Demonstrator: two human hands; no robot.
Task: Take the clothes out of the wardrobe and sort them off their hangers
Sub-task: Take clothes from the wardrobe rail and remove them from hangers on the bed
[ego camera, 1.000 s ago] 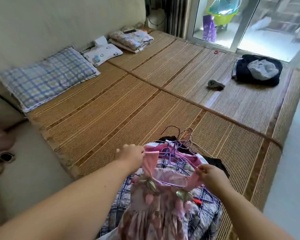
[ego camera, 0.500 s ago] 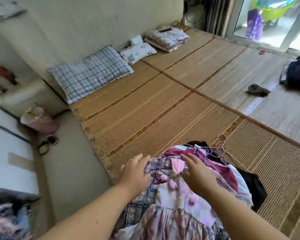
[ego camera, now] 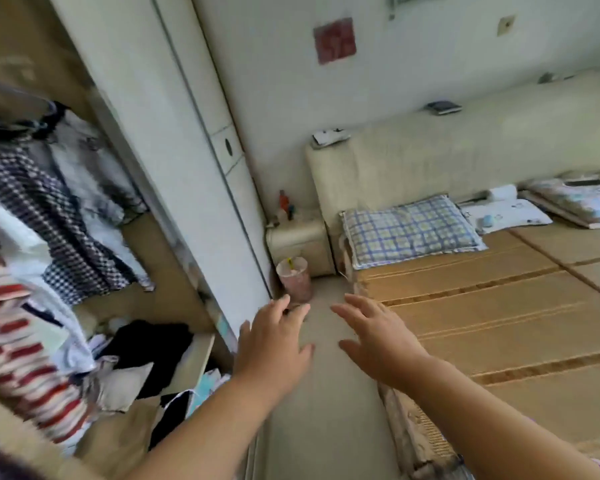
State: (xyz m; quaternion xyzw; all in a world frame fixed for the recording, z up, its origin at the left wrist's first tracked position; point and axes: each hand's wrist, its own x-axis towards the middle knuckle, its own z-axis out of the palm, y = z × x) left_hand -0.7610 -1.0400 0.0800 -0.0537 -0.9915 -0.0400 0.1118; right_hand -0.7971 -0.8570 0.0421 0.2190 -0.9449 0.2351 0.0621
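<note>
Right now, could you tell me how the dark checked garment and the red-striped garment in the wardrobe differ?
The dark checked garment has small dark-and-white checks; the red-striped garment has broad red and white bands. The dark checked garment hangs farther from the camera; the red-striped garment is nearer, cut off by the left edge. Both are in the open wardrobe, and neither the left hand nor the right hand touches them.

The left hand (ego camera: 272,351) and right hand (ego camera: 378,344) hover spread and empty over the floor (ego camera: 326,427), between the open wardrobe (ego camera: 174,271) and the bed (ego camera: 499,306). Clothes (ego camera: 49,216) hang inside above a loose heap (ego camera: 146,351). A pillow (ego camera: 409,230) lies at the bed's head edge, and a bin (ego camera: 295,278) stands in the floor's far corner.
</note>
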